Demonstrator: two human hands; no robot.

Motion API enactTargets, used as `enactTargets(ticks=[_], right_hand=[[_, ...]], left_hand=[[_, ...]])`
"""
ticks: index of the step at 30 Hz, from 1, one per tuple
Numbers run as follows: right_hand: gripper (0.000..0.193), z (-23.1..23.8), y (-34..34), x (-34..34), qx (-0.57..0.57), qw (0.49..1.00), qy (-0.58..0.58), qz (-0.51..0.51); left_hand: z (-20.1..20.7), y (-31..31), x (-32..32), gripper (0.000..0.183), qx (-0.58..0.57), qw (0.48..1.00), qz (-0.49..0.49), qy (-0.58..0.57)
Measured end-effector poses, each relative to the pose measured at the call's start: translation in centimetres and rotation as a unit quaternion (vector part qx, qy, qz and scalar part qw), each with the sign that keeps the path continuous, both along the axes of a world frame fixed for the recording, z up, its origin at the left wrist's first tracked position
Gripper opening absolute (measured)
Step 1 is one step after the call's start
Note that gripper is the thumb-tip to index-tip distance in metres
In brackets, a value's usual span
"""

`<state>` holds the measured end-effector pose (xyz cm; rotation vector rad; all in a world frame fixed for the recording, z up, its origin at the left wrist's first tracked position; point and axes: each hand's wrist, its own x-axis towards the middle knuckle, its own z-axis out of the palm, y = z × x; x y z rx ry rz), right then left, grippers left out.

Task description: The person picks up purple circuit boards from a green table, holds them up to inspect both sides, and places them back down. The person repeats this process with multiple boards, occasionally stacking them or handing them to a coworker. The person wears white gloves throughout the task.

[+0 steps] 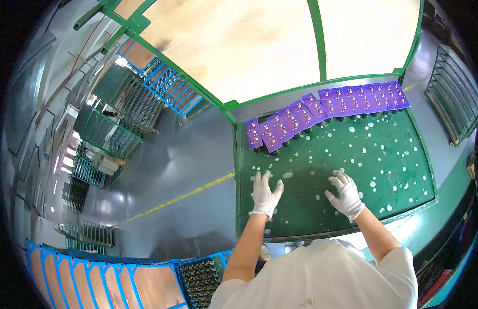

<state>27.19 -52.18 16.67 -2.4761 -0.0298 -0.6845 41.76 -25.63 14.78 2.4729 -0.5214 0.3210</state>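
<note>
My left hand (265, 194), in a white knit glove, is over the left part of a green table top (301, 216) with its fingers stretched out. My right hand (346, 196), gloved the same way, is held apart from it with fingers spread. Neither hand holds anything. Beyond them, a slanting row of purple rectangular panels (360, 100) with small shiny studs stands along the table's far side on dark supports. The leftmost purple panel (253, 133) sits slightly apart from the others. Pale round spots dot the green surface.
A green frame (316, 41) with a pale board rises behind the table. Blue racks (167, 87) and green racks stand to the left across a grey floor with a yellow line (182, 196). Another blue rack (95, 278) is at lower left. A metal rack (454, 95) stands at right.
</note>
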Motion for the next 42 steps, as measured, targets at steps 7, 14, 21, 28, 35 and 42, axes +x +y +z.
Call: enactTargets(ticks=[7, 14, 21, 28, 35, 42], right_hand=[[0.053, 0.0, -3.8, 5.6, -0.033, 0.996, 0.064, 0.057], [0.061, -1.0, -0.7, 13.1, -0.039, 0.991, 0.115, 0.047], [0.077, -1.1, 3.9, 20.3, -0.037, 0.98, 0.189, -0.048], [0.082, -1.9, 7.3, 23.4, -0.003, 0.968, 0.168, -0.185], [0.064, -2.7, 7.9, 24.6, -0.001, 0.963, 0.128, -0.237], [0.05, -1.2, 8.4, 23.3, 0.022, 0.982, 0.001, -0.19]], left_hand=[[-0.3, -4.5, 5.6, 0.085, 0.112, 0.979, 0.153, 0.071], [0.0, -5.5, 10.1, 0.085, 0.143, 0.971, 0.173, 0.086], [-0.5, -4.2, 13.4, 0.077, 0.063, 0.994, 0.043, -0.084], [0.1, -3.9, 11.6, 0.064, 0.078, 0.991, 0.067, -0.083], [-1.0, -0.9, 11.5, 0.033, 0.076, 0.996, -0.04, 0.027], [-4.1, 0.4, 14.7, 0.041, 0.048, 0.996, 0.029, -0.069]])
